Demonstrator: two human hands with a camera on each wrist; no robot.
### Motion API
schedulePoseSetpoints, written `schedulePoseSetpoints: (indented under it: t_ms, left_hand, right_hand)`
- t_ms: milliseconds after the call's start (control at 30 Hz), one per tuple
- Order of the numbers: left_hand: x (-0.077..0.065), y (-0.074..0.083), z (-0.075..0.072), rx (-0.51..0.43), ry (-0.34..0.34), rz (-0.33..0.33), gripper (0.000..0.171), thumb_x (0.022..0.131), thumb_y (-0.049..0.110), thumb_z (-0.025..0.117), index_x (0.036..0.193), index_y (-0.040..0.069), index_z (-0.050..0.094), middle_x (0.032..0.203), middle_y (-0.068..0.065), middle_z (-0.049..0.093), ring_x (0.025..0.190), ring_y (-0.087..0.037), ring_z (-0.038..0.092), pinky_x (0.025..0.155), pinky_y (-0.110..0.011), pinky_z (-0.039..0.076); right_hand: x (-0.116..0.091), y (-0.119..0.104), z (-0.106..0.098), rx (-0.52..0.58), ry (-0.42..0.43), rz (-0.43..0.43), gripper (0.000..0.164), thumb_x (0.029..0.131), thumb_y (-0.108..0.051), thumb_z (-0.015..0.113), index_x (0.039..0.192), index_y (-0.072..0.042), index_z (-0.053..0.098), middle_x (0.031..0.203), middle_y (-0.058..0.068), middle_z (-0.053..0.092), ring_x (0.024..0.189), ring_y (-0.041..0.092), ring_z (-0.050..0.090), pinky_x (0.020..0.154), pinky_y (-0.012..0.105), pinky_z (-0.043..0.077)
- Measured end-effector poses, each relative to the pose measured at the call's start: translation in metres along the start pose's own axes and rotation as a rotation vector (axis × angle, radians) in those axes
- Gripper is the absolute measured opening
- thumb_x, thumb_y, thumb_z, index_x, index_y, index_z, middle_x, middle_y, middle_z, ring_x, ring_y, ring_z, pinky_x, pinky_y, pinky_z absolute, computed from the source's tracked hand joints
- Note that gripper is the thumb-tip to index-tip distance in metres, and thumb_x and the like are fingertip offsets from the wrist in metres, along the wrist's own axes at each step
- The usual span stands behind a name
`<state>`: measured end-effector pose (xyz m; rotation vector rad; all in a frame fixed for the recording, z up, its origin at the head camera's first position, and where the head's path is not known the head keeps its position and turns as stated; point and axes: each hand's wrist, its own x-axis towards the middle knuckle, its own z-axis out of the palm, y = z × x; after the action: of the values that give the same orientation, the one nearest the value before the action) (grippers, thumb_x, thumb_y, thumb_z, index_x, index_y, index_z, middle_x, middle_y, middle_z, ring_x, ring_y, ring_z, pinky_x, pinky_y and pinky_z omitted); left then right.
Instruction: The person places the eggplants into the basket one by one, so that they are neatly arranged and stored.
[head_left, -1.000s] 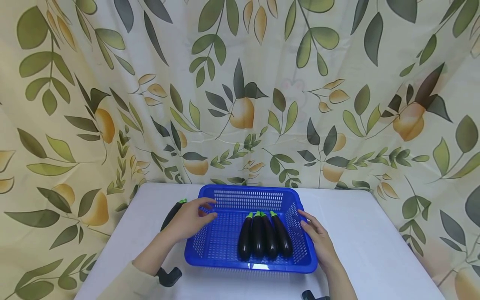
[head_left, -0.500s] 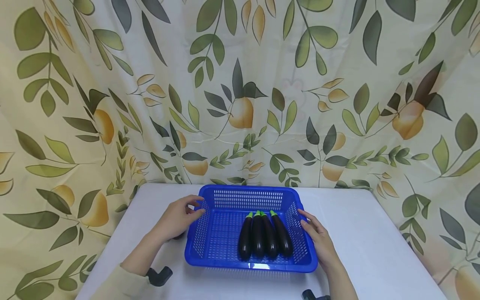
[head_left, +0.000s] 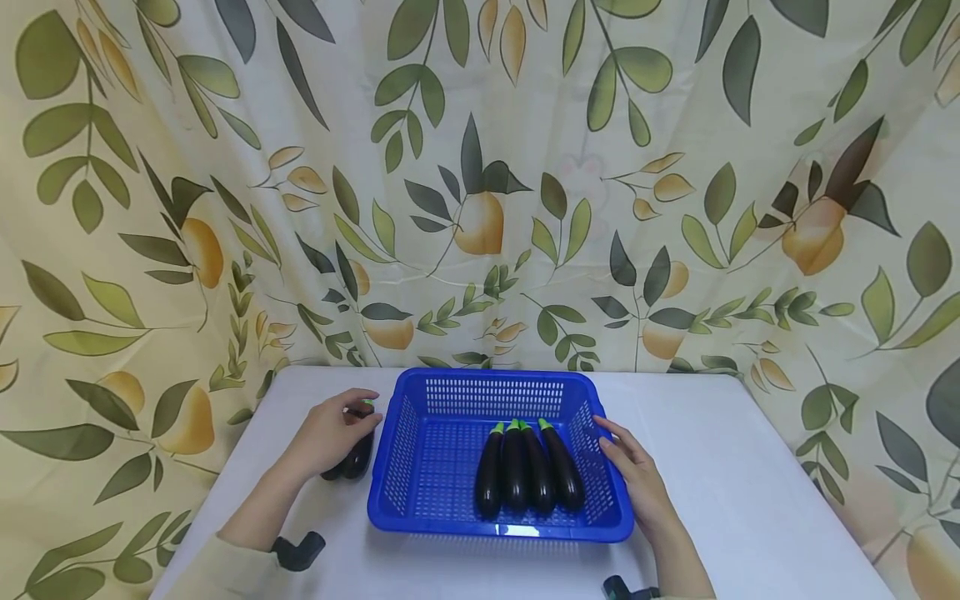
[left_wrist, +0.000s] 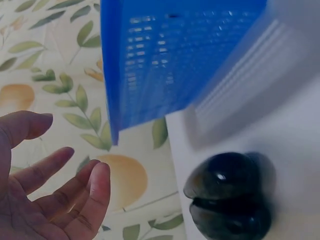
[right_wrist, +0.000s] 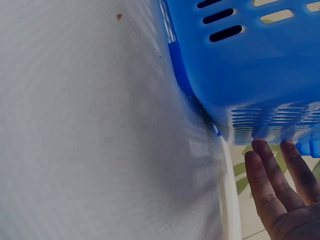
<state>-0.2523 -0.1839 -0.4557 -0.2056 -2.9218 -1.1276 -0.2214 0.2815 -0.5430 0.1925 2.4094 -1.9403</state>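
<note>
Left of the blue basket (head_left: 498,528), my left hand (head_left: 324,435) hovers over two eggplants (head_left: 358,454) lying side by side on the table. Its fingers are loosely bent and hold nothing. In the left wrist view, a gap separates this hand (left_wrist: 60,190) from the eggplants (left_wrist: 227,195). Several more eggplants (head_left: 516,475), dark and glossy with green stems, lie in a row in the basket's right half. My right hand (head_left: 639,477) rests against the basket's right side. In the right wrist view, fairly straight fingers (right_wrist: 272,182) touch its outer wall.
The basket stands on a white-covered table (head_left: 705,467). A curtain (head_left: 480,167) printed with leaves and fruit hangs behind and beside it. Black straps with small devices show at the left wrist (head_left: 298,552) and the right wrist (head_left: 628,590).
My left hand has moved left, from over the basket's left rim to above the eggplants outside it. My right hand and the basket have stayed in place.
</note>
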Motion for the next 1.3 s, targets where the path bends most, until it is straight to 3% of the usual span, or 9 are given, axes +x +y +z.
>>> schedulePoseSetpoints:
  t_ms: [233,600,967,1300]
  left_hand:
    - [0.002,-0.015,-0.003,0.001,-0.004,-0.019,0.041,0.1,0.03,0.067,0.136,0.011,0.065,0.12,-0.011,0.074,0.104,-0.025,0.072,0.089,-0.048,0.059]
    - [0.008,-0.039,-0.004,0.041,-0.013,-0.085,0.046,0.1,0.029,0.065,0.14,0.007,0.06,0.128,-0.023,0.069,0.112,-0.038,0.07,0.085,-0.048,0.061]
    - [0.014,-0.062,0.002,0.116,-0.021,-0.12,0.051,0.099,0.029,0.065,0.142,0.004,0.058,0.132,-0.029,0.064,0.114,-0.042,0.065,0.09,-0.056,0.056]
    - [0.016,-0.079,0.005,0.122,-0.048,-0.153,0.053,0.099,0.029,0.066,0.145,0.004,0.056,0.134,-0.031,0.063,0.119,-0.048,0.063,0.091,-0.059,0.055]
  right_hand:
    - [0.0,-0.001,0.0,0.0,0.0,0.005,0.055,0.106,-0.051,0.05,0.157,-0.031,0.044,0.164,0.019,0.039,0.144,0.05,0.046,0.105,0.062,0.051]
    - [0.0,-0.001,0.0,0.009,0.0,-0.001,0.055,0.106,-0.05,0.05,0.157,-0.029,0.044,0.162,0.019,0.041,0.143,0.049,0.047,0.106,0.062,0.05]
    - [0.0,0.0,0.0,0.009,-0.002,-0.003,0.055,0.106,-0.049,0.05,0.157,-0.029,0.044,0.164,0.018,0.039,0.145,0.05,0.045,0.106,0.063,0.049]
    - [0.0,0.0,0.0,0.016,-0.002,-0.003,0.054,0.107,-0.049,0.05,0.157,-0.029,0.044,0.164,0.018,0.039,0.144,0.049,0.047,0.105,0.061,0.051]
